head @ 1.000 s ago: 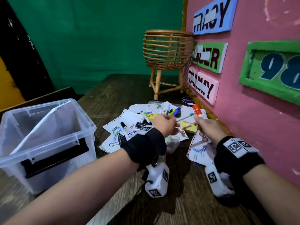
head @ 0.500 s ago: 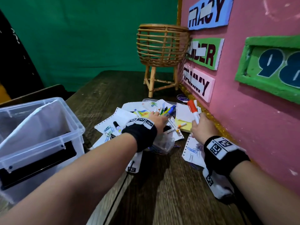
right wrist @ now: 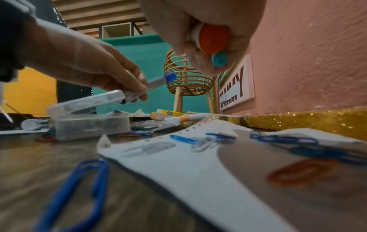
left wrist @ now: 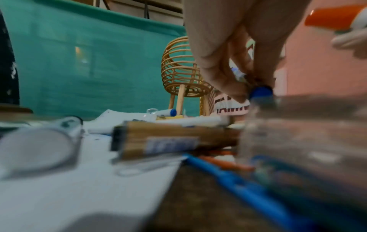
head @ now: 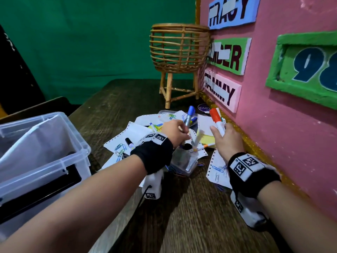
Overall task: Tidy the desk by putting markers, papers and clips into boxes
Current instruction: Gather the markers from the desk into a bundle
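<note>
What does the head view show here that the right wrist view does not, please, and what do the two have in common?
Only the head view shows the large clear box at the left and the orange-capped marker's cap.

Only the right wrist view shows a second, blue-ended marker tucked under the orange one in the right hand.

Both show the left hand holding a blue-capped marker, the small clear box, papers and paper clips.
</note>
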`<action>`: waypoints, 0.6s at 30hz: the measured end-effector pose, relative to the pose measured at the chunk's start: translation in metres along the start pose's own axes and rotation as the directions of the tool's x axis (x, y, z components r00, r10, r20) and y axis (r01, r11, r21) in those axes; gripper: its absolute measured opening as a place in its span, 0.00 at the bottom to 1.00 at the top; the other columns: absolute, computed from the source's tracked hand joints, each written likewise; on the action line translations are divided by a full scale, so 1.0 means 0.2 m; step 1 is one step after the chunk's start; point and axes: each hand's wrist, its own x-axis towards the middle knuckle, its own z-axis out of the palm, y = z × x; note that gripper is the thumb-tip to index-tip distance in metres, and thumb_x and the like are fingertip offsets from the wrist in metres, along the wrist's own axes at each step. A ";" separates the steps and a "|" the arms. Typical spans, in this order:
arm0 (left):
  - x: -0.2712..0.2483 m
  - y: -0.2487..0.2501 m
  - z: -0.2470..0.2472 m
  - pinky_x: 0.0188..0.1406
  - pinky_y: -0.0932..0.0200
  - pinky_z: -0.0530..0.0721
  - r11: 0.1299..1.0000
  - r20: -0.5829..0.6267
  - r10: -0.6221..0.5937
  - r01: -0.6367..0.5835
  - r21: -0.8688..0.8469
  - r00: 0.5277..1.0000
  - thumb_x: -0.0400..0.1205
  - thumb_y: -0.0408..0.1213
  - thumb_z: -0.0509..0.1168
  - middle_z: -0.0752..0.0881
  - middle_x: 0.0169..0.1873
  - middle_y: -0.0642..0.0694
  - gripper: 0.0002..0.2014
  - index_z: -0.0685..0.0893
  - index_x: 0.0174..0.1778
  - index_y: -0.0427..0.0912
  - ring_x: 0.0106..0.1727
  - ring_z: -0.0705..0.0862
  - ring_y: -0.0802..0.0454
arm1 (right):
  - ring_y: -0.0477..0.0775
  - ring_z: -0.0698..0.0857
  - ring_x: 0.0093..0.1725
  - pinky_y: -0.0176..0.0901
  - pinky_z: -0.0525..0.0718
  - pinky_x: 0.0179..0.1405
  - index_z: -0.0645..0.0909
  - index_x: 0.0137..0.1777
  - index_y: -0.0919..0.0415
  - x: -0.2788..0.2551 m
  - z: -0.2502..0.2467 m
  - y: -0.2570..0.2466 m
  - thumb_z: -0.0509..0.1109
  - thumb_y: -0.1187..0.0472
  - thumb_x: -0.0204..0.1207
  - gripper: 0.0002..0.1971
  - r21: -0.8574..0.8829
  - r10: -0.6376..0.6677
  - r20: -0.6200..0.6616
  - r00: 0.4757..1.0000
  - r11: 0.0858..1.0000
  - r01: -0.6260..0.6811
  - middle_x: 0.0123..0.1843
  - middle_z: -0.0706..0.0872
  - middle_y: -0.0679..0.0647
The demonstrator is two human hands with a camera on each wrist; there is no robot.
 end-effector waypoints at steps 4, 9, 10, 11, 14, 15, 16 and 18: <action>-0.08 0.07 0.05 0.28 0.63 0.85 0.907 0.257 0.080 0.036 -0.419 0.963 0.66 0.26 0.79 0.86 0.31 0.41 0.19 0.72 0.31 0.44 0.27 0.85 0.53 | 0.63 0.82 0.43 0.42 0.70 0.39 0.79 0.54 0.65 -0.01 -0.02 -0.01 0.62 0.42 0.77 0.24 0.102 -0.045 0.002 0.999 0.994 0.045 0.43 0.84 0.61; -0.05 0.12 0.10 0.36 0.61 0.82 0.938 0.374 0.240 -0.115 -0.327 0.896 0.71 0.29 0.74 0.83 0.30 0.45 0.10 0.79 0.31 0.44 0.30 0.82 0.56 | 0.58 0.81 0.39 0.39 0.71 0.38 0.81 0.51 0.64 -0.01 -0.03 -0.02 0.66 0.51 0.77 0.15 0.102 -0.080 -0.016 0.997 0.991 0.081 0.38 0.83 0.57; -0.02 0.12 0.09 0.43 0.57 0.83 0.957 0.334 0.227 -0.147 -0.249 0.915 0.71 0.32 0.72 0.85 0.33 0.44 0.06 0.82 0.32 0.44 0.35 0.83 0.53 | 0.58 0.81 0.39 0.40 0.72 0.39 0.81 0.52 0.64 -0.01 -0.02 -0.02 0.64 0.51 0.78 0.15 0.076 -0.063 -0.036 0.997 0.995 0.066 0.38 0.83 0.57; 0.01 0.11 0.08 0.49 0.56 0.83 0.972 0.274 0.212 -0.174 -0.156 0.938 0.71 0.33 0.69 0.88 0.38 0.44 0.02 0.84 0.36 0.44 0.41 0.84 0.51 | 0.60 0.81 0.40 0.42 0.73 0.38 0.80 0.52 0.64 0.00 -0.02 -0.01 0.63 0.50 0.78 0.16 0.054 -0.044 -0.058 0.997 0.997 0.047 0.39 0.84 0.58; 0.13 0.05 0.07 0.55 0.57 0.80 0.954 0.146 0.155 -0.187 0.233 0.977 0.77 0.32 0.62 0.86 0.56 0.43 0.14 0.85 0.56 0.45 0.59 0.83 0.46 | 0.62 0.84 0.42 0.42 0.75 0.37 0.81 0.52 0.62 0.01 -0.01 0.00 0.60 0.47 0.79 0.18 0.026 -0.031 -0.084 0.996 0.999 0.033 0.42 0.88 0.61; 0.16 0.02 0.07 0.57 0.55 0.79 0.916 0.181 0.120 -0.179 0.358 0.976 0.79 0.34 0.60 0.83 0.60 0.41 0.16 0.82 0.62 0.48 0.62 0.81 0.43 | 0.62 0.84 0.42 0.42 0.75 0.37 0.81 0.51 0.62 0.01 -0.01 0.00 0.60 0.46 0.79 0.19 0.022 -0.036 -0.085 0.996 0.999 0.038 0.42 0.88 0.62; 0.18 0.00 0.08 0.60 0.53 0.78 0.870 0.232 0.057 -0.162 0.466 0.971 0.81 0.37 0.58 0.79 0.64 0.39 0.18 0.79 0.67 0.51 0.64 0.79 0.40 | 0.63 0.85 0.42 0.42 0.75 0.37 0.81 0.51 0.62 0.01 -0.01 0.01 0.59 0.46 0.79 0.19 0.019 -0.041 -0.088 0.995 0.999 0.043 0.42 0.88 0.62; 0.20 -0.05 0.10 0.70 0.49 0.73 0.788 0.321 -0.064 -0.149 0.598 0.945 0.84 0.40 0.55 0.74 0.70 0.36 0.20 0.75 0.72 0.49 0.71 0.74 0.36 | 0.63 0.84 0.43 0.42 0.74 0.37 0.81 0.51 0.63 0.01 -0.02 0.00 0.58 0.45 0.80 0.21 0.021 -0.047 -0.096 0.994 0.999 0.050 0.43 0.88 0.62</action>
